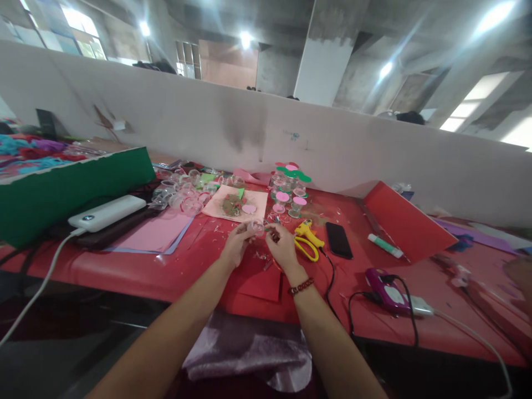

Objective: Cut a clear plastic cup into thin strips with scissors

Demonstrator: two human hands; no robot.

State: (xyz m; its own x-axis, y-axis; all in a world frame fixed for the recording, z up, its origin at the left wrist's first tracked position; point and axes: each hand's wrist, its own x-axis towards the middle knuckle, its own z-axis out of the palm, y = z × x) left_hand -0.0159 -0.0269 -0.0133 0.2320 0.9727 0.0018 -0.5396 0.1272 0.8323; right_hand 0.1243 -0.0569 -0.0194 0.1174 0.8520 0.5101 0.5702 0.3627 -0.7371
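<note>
Both my hands meet over the middle of the red table (166, 266). My left hand (236, 244) is closed on a small clear plastic cup (256, 225). My right hand (283, 245) pinches a tiny dark piece against that cup; I cannot make out what the piece is. A bead bracelet sits on my right wrist. Just beyond my hands lies a pale pink sheet (236, 204) with small craft bits on it.
Yellow scissors (307, 239) and a black phone (338, 240) lie right of my hands. Clear cups (183, 194) cluster at the left, pink-lidded ones (288, 194) behind. A white power bank (107, 213), glue stick (385, 245), purple device (384, 288) and red folder (405, 219) are nearby.
</note>
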